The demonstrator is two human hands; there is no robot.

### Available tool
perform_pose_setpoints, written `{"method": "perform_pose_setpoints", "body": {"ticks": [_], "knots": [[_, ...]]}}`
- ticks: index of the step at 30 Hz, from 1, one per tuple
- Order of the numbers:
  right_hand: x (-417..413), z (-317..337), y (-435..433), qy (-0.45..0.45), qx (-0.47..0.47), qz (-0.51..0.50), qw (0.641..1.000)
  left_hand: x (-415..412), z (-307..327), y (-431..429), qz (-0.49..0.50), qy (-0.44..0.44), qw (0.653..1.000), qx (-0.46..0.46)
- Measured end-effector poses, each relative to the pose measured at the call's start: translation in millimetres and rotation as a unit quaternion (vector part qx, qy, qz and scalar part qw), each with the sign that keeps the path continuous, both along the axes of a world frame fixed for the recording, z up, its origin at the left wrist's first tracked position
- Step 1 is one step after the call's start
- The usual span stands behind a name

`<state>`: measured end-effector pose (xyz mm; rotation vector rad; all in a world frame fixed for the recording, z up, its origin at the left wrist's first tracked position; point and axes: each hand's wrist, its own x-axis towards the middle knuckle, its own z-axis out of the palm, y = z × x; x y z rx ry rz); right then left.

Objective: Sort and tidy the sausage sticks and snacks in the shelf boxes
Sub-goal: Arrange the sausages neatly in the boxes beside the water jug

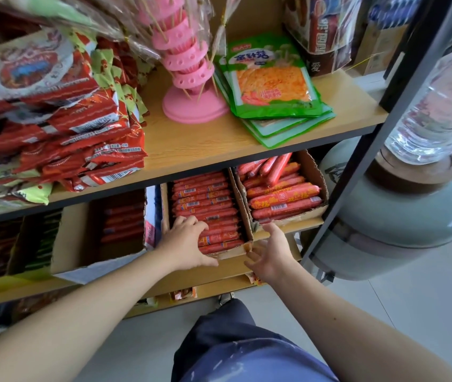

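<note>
Three boxes on this shelf: middle box (242,213), left box (73,238), right box (311,172). About a dozen sausage sticks (205,199) show on top in the middle box. Your left hand (189,241) lies spread on them, pressing, grasping nothing. Your right hand (271,255) is released just right of that box's front corner. Press the rows level and square the ends.

The upper shelf (191,150) hid the backs of the boxes (311,172). Blurred packets (81,128) ran off the left edge, and the right edge cropped the bottle (434,106).
</note>
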<state>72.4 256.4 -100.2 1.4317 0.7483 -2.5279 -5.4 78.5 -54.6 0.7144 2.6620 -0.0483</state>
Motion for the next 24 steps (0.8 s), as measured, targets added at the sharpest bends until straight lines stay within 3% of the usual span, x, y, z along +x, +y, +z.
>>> {"method": "perform_pose_setpoints", "body": {"ticks": [6, 13, 17, 19, 21, 24], "knots": [[20.3, -1.6, 29.8, -0.046, 0.034, -0.057, 0.997, -12.0, 14.1, 39.3, 0.045, 0.027, 0.981, 0.184], [36.2, 6.0, 60.8, 0.004, 0.007, -0.119, 0.993, -34.6, 19.0, 94.2, 0.058, 0.01, 0.971, 0.231], [37.6, 11.8, 84.0, 0.021, 0.025, -0.112, 0.993, -46.7, 24.5, 135.8, -0.007, 0.017, 0.976, 0.216], [35.1, 15.1, 93.9, 0.019, 0.045, -0.088, 0.995, -41.8, 28.2, 149.9, -0.06, -0.028, 0.978, 0.196], [30.4, 15.8, 106.5, 0.006, 0.07, -0.07, 0.995, -31.1, 26.1, 166.2, -0.139, -0.079, 0.976, 0.145], [19.9, 13.1, 122.1, -0.01, 0.096, -0.053, 0.994, -19.4, 10.3, 186.8, -0.229, -0.07, 0.97, 0.039]]}}
